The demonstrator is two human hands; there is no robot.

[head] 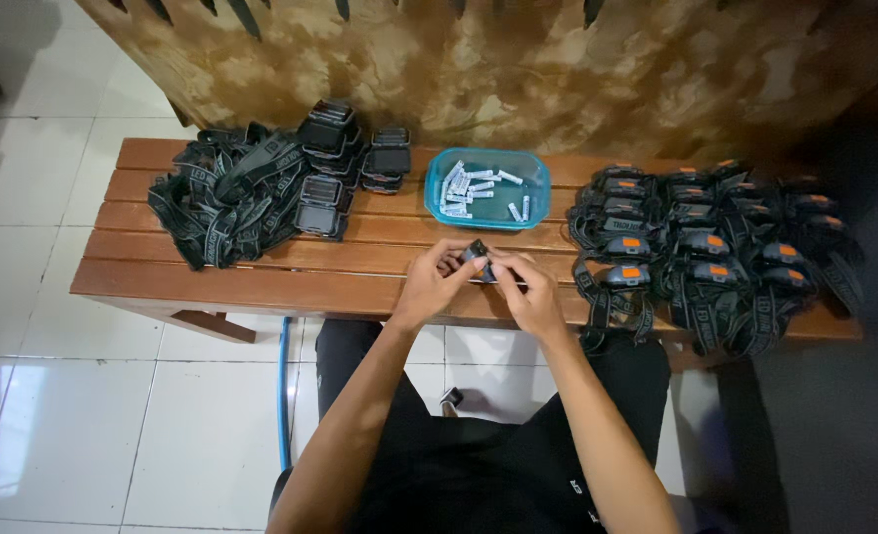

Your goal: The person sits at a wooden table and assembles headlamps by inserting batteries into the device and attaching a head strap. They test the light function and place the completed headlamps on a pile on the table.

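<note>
Both forearms converge, hands pinching a headlamp.

a slatted wooden bench stands on glossy white floor tiles before a camouflage-patterned cloth.

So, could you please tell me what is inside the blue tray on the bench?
The blue tray holds loose small white batteries scattered over its bottom. Whether anything lies beneath them cannot be seen.

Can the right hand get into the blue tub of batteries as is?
Probably yes. The blue tub sits open just beyond the right hand on the bench, nothing between. But both hands are busy holding a small black lamp.
</note>
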